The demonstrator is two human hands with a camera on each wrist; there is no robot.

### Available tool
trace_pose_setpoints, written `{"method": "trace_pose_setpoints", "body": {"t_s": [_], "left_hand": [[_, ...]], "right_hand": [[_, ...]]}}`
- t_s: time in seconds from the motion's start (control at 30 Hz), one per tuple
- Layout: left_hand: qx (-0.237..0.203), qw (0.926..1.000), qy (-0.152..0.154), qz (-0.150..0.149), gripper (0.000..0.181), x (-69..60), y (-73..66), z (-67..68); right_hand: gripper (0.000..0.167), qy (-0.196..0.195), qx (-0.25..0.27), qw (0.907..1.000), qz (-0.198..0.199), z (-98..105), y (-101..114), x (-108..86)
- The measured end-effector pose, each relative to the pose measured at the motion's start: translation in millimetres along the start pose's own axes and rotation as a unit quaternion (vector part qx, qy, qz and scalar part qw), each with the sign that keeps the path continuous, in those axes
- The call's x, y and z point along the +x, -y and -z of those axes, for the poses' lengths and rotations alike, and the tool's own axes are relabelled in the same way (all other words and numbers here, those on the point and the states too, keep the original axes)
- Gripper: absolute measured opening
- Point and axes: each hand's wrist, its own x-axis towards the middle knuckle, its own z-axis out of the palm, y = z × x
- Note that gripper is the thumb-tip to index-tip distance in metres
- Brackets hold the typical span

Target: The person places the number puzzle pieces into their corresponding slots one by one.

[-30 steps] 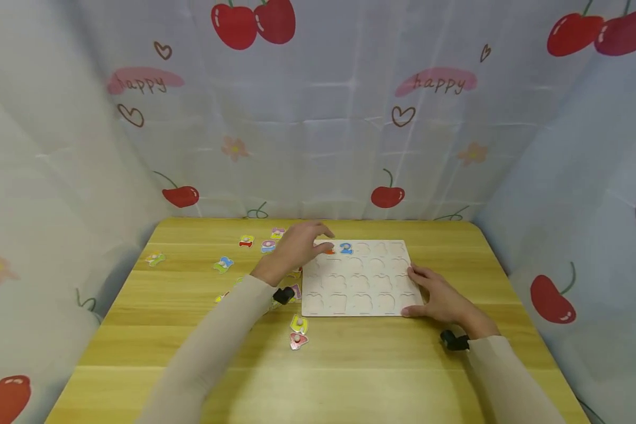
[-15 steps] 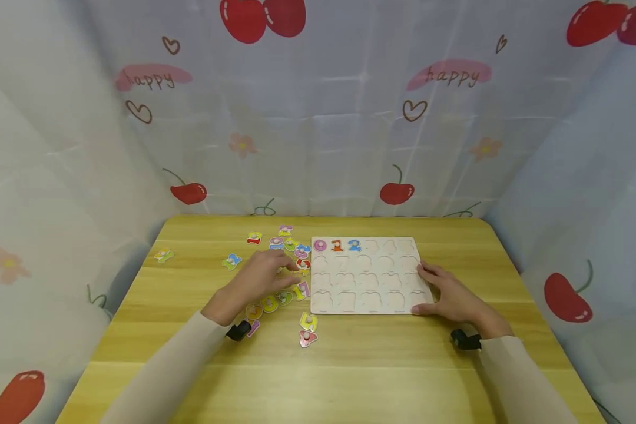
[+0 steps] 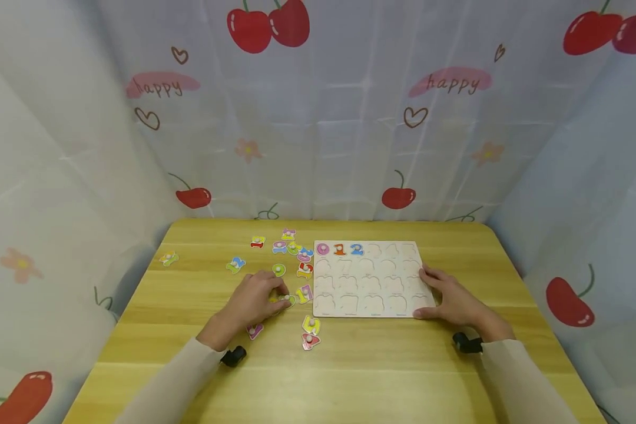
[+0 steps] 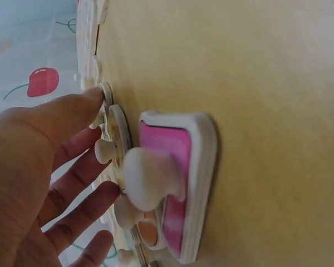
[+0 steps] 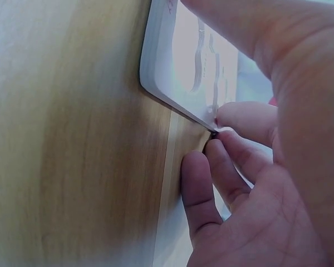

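Note:
My left hand point(image 3: 251, 303) is low over the loose number pieces left of the board. Its thumb and index finger pinch a green number piece point(image 3: 287, 299), whose shape the fingers partly hide. In the left wrist view, a pink-purple piece point(image 4: 175, 147) with a white knob lies near the palm. A white wooden puzzle board point(image 3: 357, 280) has a pink 0 point(image 3: 323, 249), an orange 1 point(image 3: 340, 249) and a blue 2 point(image 3: 357, 249) in its top row. My right hand point(image 3: 453, 297) grips the board's right edge, thumb at the front corner.
Loose knobbed pieces lie left of the board, among them a red-yellow piece point(image 3: 305, 270) and a blue-green one point(image 3: 236, 265). A yellow 5 point(image 3: 311, 324) and a red piece point(image 3: 310, 341) lie near its front left corner. A cherry-print curtain point(image 3: 339, 135) encloses the wooden table point(image 3: 376, 371).
My left hand has moved left and toward the front from the board's top row, down to the green number piece, and pinches it. My right hand stays on the board's edge.

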Motion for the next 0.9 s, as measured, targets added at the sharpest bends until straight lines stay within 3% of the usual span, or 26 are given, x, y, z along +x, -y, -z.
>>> {"method": "trace_pose_setpoints", "body": {"t_s": [0.13,0.43,0.7,0.9], "left_hand": [[0.002,0.9998,-0.014,0.013,0.015,-0.7,-2.0,-4.1],[0.003,0.9996,-0.027,0.01,0.013,0.4,-1.4,-6.8],[-0.007,0.9987,-0.051,-0.002,0.013,5.4,-5.4,3.9],[-0.022,0.9975,-0.067,0.004,0.011,19.3,-15.4,10.7]], "right_hand": [[0.116,0.0,0.006,1.0,-0.001,-0.4,-0.7,-0.6],[0.116,-0.003,0.003,1.0,0.001,-1.2,-2.4,-2.5],[0.117,-0.006,0.004,1.0,-0.003,-1.9,-1.9,-1.6],[0.118,-0.002,0.007,0.9999,-0.013,-0.7,-1.0,-1.0]]}}
